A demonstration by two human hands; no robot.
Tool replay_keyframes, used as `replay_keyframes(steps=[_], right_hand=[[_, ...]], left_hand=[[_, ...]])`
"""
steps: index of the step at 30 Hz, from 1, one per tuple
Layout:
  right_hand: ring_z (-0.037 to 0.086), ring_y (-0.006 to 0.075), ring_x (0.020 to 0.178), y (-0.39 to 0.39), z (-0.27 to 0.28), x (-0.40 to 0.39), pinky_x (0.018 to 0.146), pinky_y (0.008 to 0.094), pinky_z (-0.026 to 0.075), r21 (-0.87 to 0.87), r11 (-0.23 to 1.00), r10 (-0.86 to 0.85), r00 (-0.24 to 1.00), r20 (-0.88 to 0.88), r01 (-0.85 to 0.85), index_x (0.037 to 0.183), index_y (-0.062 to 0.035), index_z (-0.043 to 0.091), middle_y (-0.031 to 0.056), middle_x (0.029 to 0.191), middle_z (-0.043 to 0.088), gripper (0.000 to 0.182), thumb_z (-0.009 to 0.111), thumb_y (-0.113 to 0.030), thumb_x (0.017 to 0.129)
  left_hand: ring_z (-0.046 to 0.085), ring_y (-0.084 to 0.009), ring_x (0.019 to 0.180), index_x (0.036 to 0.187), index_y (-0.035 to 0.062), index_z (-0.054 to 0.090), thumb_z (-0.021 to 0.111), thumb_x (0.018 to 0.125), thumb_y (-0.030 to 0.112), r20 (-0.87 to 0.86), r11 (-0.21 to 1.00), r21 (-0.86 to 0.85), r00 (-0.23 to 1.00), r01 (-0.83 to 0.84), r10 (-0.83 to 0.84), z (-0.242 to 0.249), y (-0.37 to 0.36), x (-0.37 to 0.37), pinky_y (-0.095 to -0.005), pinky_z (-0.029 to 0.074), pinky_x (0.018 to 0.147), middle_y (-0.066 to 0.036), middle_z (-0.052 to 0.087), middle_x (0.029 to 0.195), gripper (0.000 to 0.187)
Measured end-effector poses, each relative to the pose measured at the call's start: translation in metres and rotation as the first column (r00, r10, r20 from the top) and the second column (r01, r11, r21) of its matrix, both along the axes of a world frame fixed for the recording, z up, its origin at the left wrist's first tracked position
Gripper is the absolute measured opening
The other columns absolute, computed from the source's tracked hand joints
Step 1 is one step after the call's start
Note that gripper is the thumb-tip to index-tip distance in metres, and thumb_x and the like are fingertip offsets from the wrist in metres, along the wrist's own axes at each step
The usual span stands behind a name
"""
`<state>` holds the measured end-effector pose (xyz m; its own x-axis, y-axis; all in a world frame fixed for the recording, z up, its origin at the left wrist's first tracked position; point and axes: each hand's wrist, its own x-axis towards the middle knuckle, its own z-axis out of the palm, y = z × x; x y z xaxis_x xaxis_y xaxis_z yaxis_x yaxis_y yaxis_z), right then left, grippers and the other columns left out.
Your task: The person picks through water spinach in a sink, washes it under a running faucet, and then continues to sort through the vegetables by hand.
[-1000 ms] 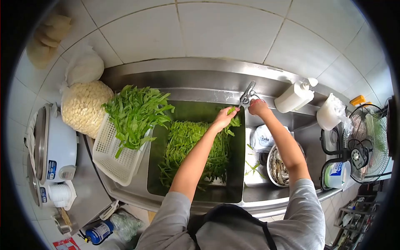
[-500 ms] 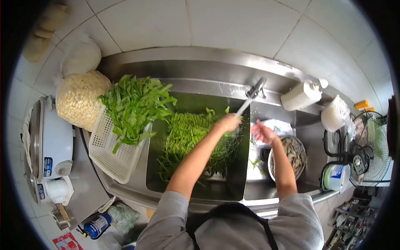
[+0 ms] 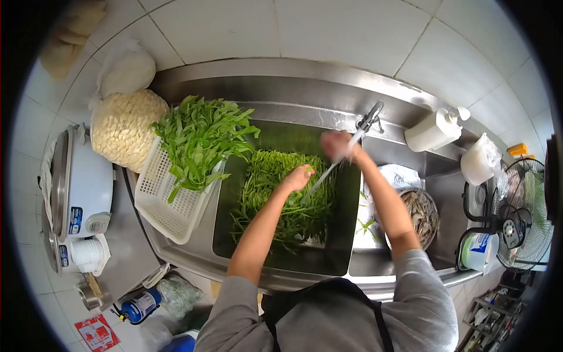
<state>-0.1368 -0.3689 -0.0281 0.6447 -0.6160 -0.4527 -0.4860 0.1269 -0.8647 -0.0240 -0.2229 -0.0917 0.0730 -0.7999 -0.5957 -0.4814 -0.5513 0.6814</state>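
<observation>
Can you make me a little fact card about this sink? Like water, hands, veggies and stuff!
Sink: metal, two basins side by side
Water: a stream running from the faucet into the left basin
Left basin veggies: a heap of green stems and leaves
Left hand: just above the heap, a bit of green at its fingertips; grip unclear
Right hand: blurry, beside the stream
Basket: white, with leafy greens piled in it
Right of the bowl: a fan

black fan (image 3: 511, 229), right | white pump bottle (image 3: 433, 130), wall side | blue cylinder (image 3: 141, 306), lower left
</observation>
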Motion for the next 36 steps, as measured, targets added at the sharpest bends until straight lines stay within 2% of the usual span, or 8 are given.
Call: replay_keyframes(steps=[6,10,13,18,25,27,32,36], right_hand=[[0.058,0.0172,0.084,0.014,-0.051,-0.024,0.074,0.0284,0.047,-0.41,0.845,0.396,0.917,0.049,-0.344,0.1,0.0028,0.06,0.0105,0.094,0.061,0.035,0.05,-0.029,0.09],[0.049,0.0237,0.108,0.054,-0.09,-0.045,0.094,0.0361,0.037,0.258,0.684,-0.722,0.685,0.102,0.682,0.122,-0.0014,0.045,0.0131,0.117,0.054,0.056,0.038,-0.047,0.091],[0.053,0.0213,0.1,0.056,-0.091,-0.036,0.088,0.0342,0.041,0.853,0.459,-0.796,0.541,0.271,0.248,0.122,-0.0009,0.043,0.0127,0.111,0.056,0.057,0.045,-0.047,0.088],[0.058,0.0159,0.075,0.05,-0.024,-0.019,0.055,0.0231,0.05,0.027,0.997,-0.075,0.997,-0.016,0.075,0.117,0.0034,0.048,0.0116,0.1,0.06,0.041,0.058,-0.017,0.083],[0.06,0.0118,0.072,0.027,0.026,-0.022,0.055,0.0229,0.052,-0.033,0.935,0.344,0.928,-0.145,-0.352,0.101,-0.0012,0.063,0.0101,0.087,0.063,0.024,0.054,0.003,0.079],[0.059,0.0108,0.074,0.022,0.027,-0.026,0.062,0.0242,0.052,-0.088,0.912,0.388,0.912,-0.137,-0.401,0.102,-0.0025,0.063,0.0081,0.086,0.064,0.026,0.055,0.002,0.078],[0.058,0.0119,0.08,0.015,0.017,-0.043,0.076,0.0259,0.049,-0.103,0.935,0.343,0.939,0.036,-0.338,0.104,-0.0008,0.062,0.0074,0.092,0.064,0.025,0.053,0.001,0.081],[0.059,0.0141,0.087,0.011,0.011,-0.057,0.082,0.0265,0.047,0.133,0.976,0.142,0.969,0.204,-0.171,0.109,0.0032,0.057,0.0103,0.098,0.063,0.026,0.05,0.002,0.084]], left_hand=[[0.05,-0.0238,0.106,0.123,0.0027,0.045,0.048,0.091,0.024,-0.222,0.88,-0.332,0.935,-0.339,0.277,-0.006,-0.02,-0.036,-0.0345,0.037,0.092,-0.017,0.054,0.116,0.039],[0.053,-0.0226,0.101,0.117,0.0004,0.046,0.047,0.092,0.026,-0.435,0.688,-0.45,0.813,-0.569,0.387,0.053,-0.049,-0.063,-0.0331,0.038,0.091,-0.014,0.058,0.11,0.035],[0.055,-0.0195,0.095,0.107,0.0012,0.048,0.043,0.094,0.027,-0.679,0.467,-0.425,0.615,-0.775,0.402,0.03,-0.059,-0.068,-0.0305,0.04,0.087,-0.012,0.06,0.105,0.03],[0.057,-0.0216,0.086,0.108,0.0124,0.046,0.043,0.094,0.027,-0.61,0.028,0.231,-0.123,-0.972,0.783,-0.029,-0.029,-0.024,-0.0341,0.05,0.065,-0.01,0.058,0.102,0.021],[0.051,-0.0166,0.094,0.112,0.0095,0.048,0.047,0.087,0.009,-0.507,0.62,-0.179,0.612,-0.764,0.607,-0.03,-0.01,-0.034,-0.0318,0.043,0.079,-0.007,0.053,0.104,0.026],[0.052,-0.0171,0.095,0.111,0.0091,0.05,0.053,0.082,0.012,-0.1,0.888,-0.441,0.991,-0.129,0.094,-0.025,-0.024,-0.038,-0.0339,0.042,0.081,-0.008,0.053,0.107,0.029],[0.056,-0.0328,0.098,0.116,0.0082,0.051,0.039,0.087,0.025,0.638,0.866,0.081,0.642,0.494,-0.426,-0.009,-0.045,-0.039,-0.039,0.04,0.088,-0.016,0.057,0.111,0.036],[0.057,-0.032,0.097,0.117,0.0092,0.052,0.043,0.086,0.025,0.112,0.901,-0.433,0.989,-0.035,0.092,-0.036,-0.048,-0.035,-0.0404,0.043,0.085,-0.018,0.058,0.109,0.036]])
